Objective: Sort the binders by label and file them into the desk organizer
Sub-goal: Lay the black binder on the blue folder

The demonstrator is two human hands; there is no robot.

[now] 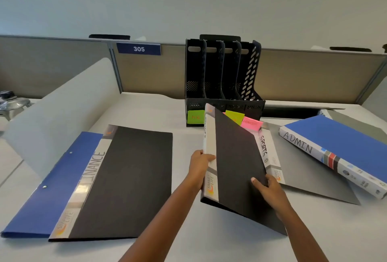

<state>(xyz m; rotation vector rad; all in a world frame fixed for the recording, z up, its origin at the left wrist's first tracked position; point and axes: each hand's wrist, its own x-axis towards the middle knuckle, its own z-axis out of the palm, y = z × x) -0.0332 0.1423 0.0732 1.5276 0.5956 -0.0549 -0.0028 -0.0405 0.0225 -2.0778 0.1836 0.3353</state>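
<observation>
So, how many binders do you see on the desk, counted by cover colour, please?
Black binders: 2, the FINANCE binder lying flat and the binder held in both hands.
Blue binders: 2, the ADMIN binder and the thin binder under FINANCE.
Grey binders: 1, the SPORTS binder.
Total: 5

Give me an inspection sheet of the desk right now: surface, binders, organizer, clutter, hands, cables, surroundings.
Surface: pale desk.
Job's things: black binder held tilted up at centre; FINANCE binder flat at left, overlapping a blue folder; SPORTS binder behind the held one; ADMIN binder propped at right. Desk organizer has no binders in its slots; sticky labels on its front.
Clutter: metal object at far left, unidentifiable.
Grips: left hand on the spine edge, right hand on the cover.
Cables: nothing seen.
Surroundings: partition with a 305 sign.
</observation>
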